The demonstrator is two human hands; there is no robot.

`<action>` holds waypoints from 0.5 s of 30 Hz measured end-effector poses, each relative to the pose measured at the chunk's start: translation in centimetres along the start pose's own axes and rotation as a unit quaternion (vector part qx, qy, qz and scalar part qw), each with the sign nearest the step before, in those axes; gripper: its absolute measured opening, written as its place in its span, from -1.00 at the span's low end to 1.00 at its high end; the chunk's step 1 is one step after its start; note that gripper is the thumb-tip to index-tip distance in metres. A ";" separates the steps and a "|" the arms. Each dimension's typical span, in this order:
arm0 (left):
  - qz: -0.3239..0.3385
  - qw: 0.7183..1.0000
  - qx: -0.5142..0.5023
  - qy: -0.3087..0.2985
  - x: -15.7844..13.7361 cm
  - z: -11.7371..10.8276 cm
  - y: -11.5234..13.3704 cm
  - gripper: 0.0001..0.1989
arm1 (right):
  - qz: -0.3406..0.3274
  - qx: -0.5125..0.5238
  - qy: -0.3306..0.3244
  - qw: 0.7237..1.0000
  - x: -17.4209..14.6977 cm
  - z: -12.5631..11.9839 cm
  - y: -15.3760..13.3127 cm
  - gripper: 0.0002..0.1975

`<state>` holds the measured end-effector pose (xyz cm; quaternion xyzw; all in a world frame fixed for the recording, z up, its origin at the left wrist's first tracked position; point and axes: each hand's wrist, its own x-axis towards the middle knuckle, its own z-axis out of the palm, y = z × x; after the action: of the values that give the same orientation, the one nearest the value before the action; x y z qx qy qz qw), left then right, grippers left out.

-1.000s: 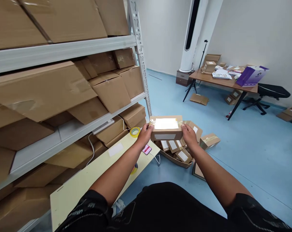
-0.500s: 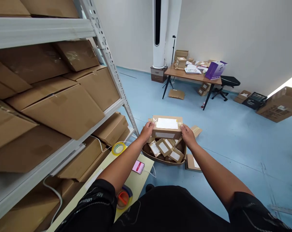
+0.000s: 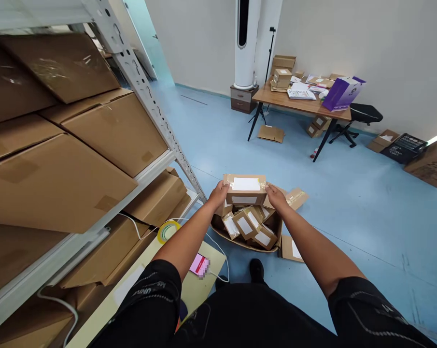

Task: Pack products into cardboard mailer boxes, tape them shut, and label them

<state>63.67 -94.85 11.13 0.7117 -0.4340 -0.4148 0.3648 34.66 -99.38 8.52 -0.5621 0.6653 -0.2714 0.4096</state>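
Between both hands I hold a taped cardboard box [image 3: 246, 192] with white labels on its top and front. My left hand [image 3: 218, 194] grips its left end, and my right hand [image 3: 275, 195] grips the right end. Beneath it on the floor stands a large open carton [image 3: 245, 245], filled with several small labelled parcels [image 3: 244, 225]. The held box hides the carton's far side. Beside the carton's right edge lies another labelled box [image 3: 289, 248].
To my left a metal shelf [image 3: 146, 186] carries large cartons. A pale yellow tabletop [image 3: 213, 261] near my left arm holds a tape roll [image 3: 167, 232] and a phone [image 3: 199, 265] with a white cable. A wooden desk [image 3: 276, 100] with papers stands farther back.
My view has swung and I have moved nearer the shelf's end. The box stays in both hands above the carton, at a similar height.
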 end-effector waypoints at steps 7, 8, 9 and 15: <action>-0.050 0.994 -0.095 0.033 -2.6 -2.0 -2.5 -0.43 | 0.077 -0.004 -0.063 0.995 -0.4 -1.8 7.0 -0.55; -0.055 0.991 -0.114 0.038 -3.7 -2.6 -2.9 -0.42 | 0.086 0.002 -0.075 0.994 -1.2 -2.1 8.0 -0.55; -0.060 0.988 -0.132 0.048 -4.9 -3.2 -3.3 -0.41 | 0.091 0.010 -0.086 0.992 -2.1 -2.5 8.9 -0.55; -0.081 0.970 -0.169 0.152 -12.7 -5.1 -3.6 -0.33 | 0.134 0.073 -0.164 0.975 -4.7 -3.4 12.7 -0.57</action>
<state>65.87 -81.04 13.42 0.7270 -0.2380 -0.3971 0.5071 25.22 -92.36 0.97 -0.4732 0.6368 -0.1656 0.5857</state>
